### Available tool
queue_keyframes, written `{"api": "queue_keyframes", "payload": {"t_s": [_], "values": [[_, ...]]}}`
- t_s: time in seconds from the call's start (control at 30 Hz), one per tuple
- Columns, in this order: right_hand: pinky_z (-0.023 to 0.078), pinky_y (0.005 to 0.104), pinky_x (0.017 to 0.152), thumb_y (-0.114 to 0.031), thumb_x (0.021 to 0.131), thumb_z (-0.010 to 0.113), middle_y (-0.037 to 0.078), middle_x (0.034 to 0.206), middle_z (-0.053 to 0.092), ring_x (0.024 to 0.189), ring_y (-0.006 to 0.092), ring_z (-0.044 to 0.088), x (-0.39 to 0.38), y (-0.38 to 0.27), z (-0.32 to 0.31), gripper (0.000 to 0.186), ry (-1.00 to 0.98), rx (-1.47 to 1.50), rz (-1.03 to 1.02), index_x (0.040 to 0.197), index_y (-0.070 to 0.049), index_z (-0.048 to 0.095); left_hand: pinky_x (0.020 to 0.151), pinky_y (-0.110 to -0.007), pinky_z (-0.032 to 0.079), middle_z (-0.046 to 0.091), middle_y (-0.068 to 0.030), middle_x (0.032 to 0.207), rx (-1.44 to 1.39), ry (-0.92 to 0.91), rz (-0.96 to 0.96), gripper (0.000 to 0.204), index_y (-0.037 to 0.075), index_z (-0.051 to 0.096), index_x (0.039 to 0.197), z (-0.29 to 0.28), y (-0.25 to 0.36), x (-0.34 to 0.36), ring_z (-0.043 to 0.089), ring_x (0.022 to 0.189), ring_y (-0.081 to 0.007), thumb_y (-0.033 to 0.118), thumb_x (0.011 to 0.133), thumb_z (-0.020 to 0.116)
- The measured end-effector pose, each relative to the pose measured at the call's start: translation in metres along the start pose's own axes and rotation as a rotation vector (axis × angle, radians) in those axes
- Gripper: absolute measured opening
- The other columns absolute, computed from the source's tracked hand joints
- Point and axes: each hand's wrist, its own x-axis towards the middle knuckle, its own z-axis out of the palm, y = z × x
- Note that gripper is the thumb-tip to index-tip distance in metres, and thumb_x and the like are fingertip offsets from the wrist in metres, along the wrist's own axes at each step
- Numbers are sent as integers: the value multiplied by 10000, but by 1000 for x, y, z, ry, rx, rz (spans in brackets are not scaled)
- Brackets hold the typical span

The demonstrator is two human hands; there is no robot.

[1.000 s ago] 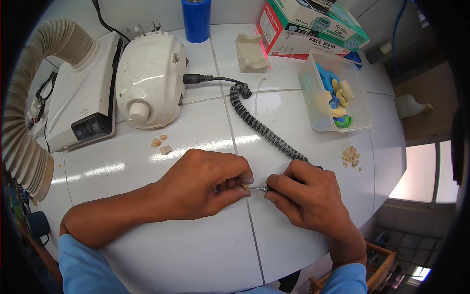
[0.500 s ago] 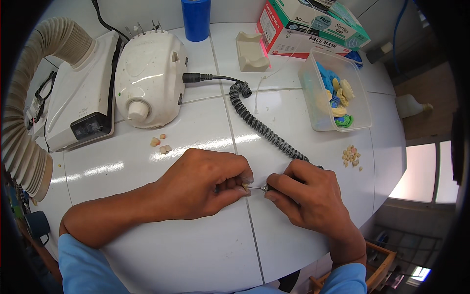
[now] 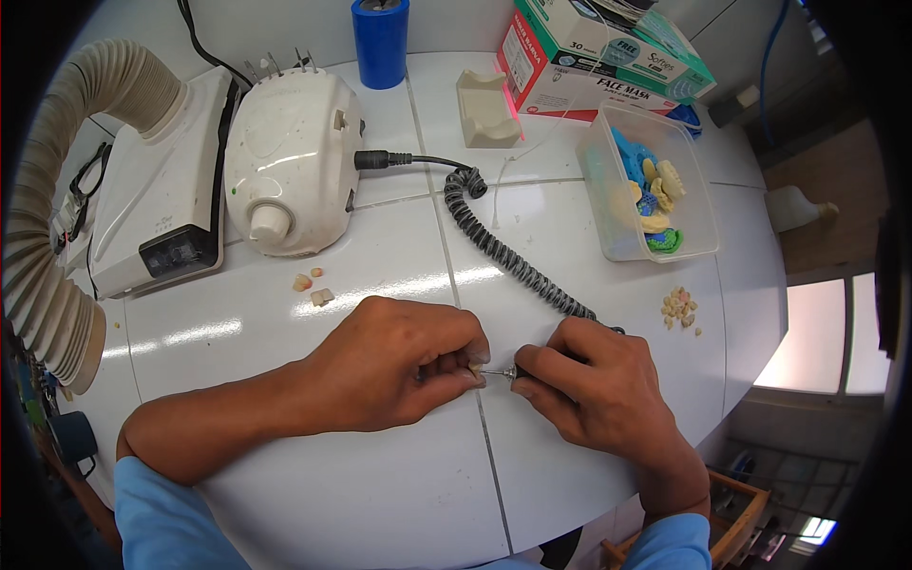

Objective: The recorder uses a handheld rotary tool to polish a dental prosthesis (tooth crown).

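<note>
My left hand point(image 3: 394, 366) is closed, pinching a small yellowish tooth-like piece point(image 3: 474, 368) between thumb and fingertips; most of it is hidden. My right hand point(image 3: 603, 385) is wrapped round a rotary handpiece point(image 3: 513, 372), whose body is largely covered by the fingers. Its thin metal bur point(image 3: 494, 372) points left and meets the tooth-like piece, or comes very close to it; I cannot tell which. A coiled grey cord point(image 3: 518, 264) runs from beside the right hand back to the white motor control unit point(image 3: 290, 161), which has a round knob and several burs standing on top.
Small tooth-coloured pieces point(image 3: 322, 296) lie beyond my left hand, and a pile of them point(image 3: 679, 308) lies at the right. Behind stand a clear tub point(image 3: 597, 223) of blue and yellow moulds, mask boxes point(image 3: 589, 90), a handpiece rest point(image 3: 487, 109), a blue cylinder point(image 3: 382, 47) and a hosed white machine point(image 3: 157, 204).
The whole view has shifted slightly, with the things at the back sitting a little lower. Both hands keep their grips, and the bur's angle differs only slightly.
</note>
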Motion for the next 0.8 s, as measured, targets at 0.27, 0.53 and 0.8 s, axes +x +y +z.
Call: {"api": "queue_keyframes", "payload": {"t_s": [0.27,0.53,0.8], "values": [[498,371,574,-190,855,893,30,819,601,665,210,629,0,-1,2,212,18,-9,39,1031,-118,799,621,-298,606,750,-54,860,-3,-2,-26,174,39,756,1025,1,0,0,766,746,-155,59,898,874],[474,365,536,-266,957,843,15,813,533,660,180,585,-1,2,3,154,25,-13,-17,1030,-163,755,644,-365,577,735,-96,823,-41,16,-6,177,33,685,983,1,1,0,734,701,-235,100,923,837],[472,364,532,-266,958,842,11,811,535,657,177,583,-1,2,4,153,35,-13,2,1035,-165,758,664,-343,609,752,-91,830,-48,2,-40,172,33,694,985,-1,3,1,765,741,-215,99,929,842]]}}
